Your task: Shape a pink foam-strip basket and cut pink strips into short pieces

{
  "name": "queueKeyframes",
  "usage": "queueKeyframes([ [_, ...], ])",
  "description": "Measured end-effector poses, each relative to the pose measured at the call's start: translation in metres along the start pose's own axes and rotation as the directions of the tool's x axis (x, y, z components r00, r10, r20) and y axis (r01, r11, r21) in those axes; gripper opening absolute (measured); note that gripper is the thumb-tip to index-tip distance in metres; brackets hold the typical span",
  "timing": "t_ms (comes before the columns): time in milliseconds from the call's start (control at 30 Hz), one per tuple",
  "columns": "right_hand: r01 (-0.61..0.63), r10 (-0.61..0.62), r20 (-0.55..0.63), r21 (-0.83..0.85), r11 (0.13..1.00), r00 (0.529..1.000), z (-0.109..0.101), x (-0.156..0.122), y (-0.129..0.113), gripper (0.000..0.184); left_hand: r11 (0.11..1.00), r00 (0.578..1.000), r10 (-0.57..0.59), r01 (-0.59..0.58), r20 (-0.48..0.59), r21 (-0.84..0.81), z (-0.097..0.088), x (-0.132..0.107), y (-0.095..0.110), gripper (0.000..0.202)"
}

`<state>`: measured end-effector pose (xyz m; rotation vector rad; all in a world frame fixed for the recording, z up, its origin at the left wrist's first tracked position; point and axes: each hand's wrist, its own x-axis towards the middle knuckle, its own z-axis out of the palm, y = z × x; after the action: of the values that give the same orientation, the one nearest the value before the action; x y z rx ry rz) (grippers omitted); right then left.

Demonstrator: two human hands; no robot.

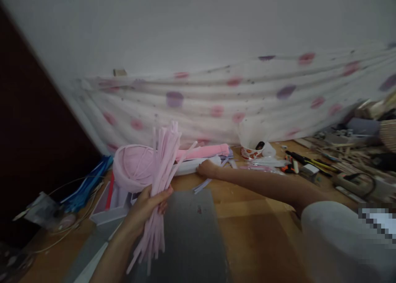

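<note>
My left hand [154,200] is wrapped round the middle of a bundle of long, thin, pale pink strips [165,155]. The strips stand nearly upright, fanning out below the fist over a dark grey mat [194,233]. Stretched out to the back of the table, my right hand [206,168] has its fingers curled over a long white roll [187,166]. Behind that lies a brighter pink roll [204,151]. Beside the bundle on the left is a round, pale pink wrapped bundle [133,167], partly hidden by the strips.
A white box [111,213] with a red strip stands at left, near blue strips [83,188] and loose cords. A patterned paper tub [252,152] is at the back. Tools and thin sticks [352,163] crowd the right. A spotted cloth [201,101] hangs behind the table.
</note>
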<state>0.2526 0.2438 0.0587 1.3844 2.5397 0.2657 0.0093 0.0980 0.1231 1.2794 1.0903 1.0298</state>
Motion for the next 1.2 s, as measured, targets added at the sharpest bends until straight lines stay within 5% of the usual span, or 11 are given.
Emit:
queueKeyframes([
  [167, 0.016, -0.009, 0.120, -0.059, 0.998, 0.993, -0.005, 0.008, 0.006, 0.032, 1.000, 0.999, -0.023, 0.023, -0.045, 0.004, 0.000, 0.009, -0.015, 0.040],
  [333, 0.187, -0.178, 0.172, -0.036, 0.982, 0.969, -0.003, -0.019, -0.009, 0.033, 0.998, 0.996, -0.065, 0.066, -0.062, 0.014, -0.005, -0.002, -0.014, 0.037],
  [433, 0.186, -0.181, 0.164, -0.011, 0.983, 0.970, 0.000, -0.025, -0.021, 0.032, 0.993, 0.990, -0.097, 0.103, -0.099, 0.061, -0.008, -0.022, -0.010, 0.037],
  [533, 0.094, -0.094, 0.126, 0.002, 0.996, 0.988, -0.006, -0.017, -0.028, 0.032, 0.964, 0.955, -0.109, 0.169, -0.274, 0.207, -0.014, -0.055, -0.014, 0.045],
  [667, 0.017, -0.019, 0.041, 0.032, 0.999, 0.999, -0.025, -0.013, -0.041, 0.033, 0.884, 0.887, -0.143, 0.314, -0.439, 0.347, -0.024, -0.092, -0.047, 0.048],
  [867, 0.151, -0.152, -0.013, 0.191, 0.970, 0.988, -0.009, -0.069, -0.089, 0.043, 0.866, 0.884, -0.199, 0.360, -0.422, 0.347, -0.042, -0.096, -0.109, 0.052],
  [1067, 0.247, -0.239, -0.062, 0.267, 0.932, 0.969, 0.013, -0.122, -0.150, 0.085, 0.911, 0.839, -0.139, 0.317, -0.526, 0.265, -0.050, -0.130, -0.097, 0.061],
  [1133, 0.359, -0.342, -0.108, 0.261, 0.896, 0.933, 0.002, -0.144, -0.179, 0.088, 0.935, 0.805, -0.162, 0.310, -0.570, 0.172, -0.050, -0.152, -0.083, 0.057],
  [1200, 0.626, -0.589, -0.214, 0.216, 0.749, 0.779, -0.014, -0.162, -0.199, 0.076, 0.950, 0.755, -0.149, 0.289, -0.638, 0.121, -0.050, -0.172, -0.070, 0.056],
])
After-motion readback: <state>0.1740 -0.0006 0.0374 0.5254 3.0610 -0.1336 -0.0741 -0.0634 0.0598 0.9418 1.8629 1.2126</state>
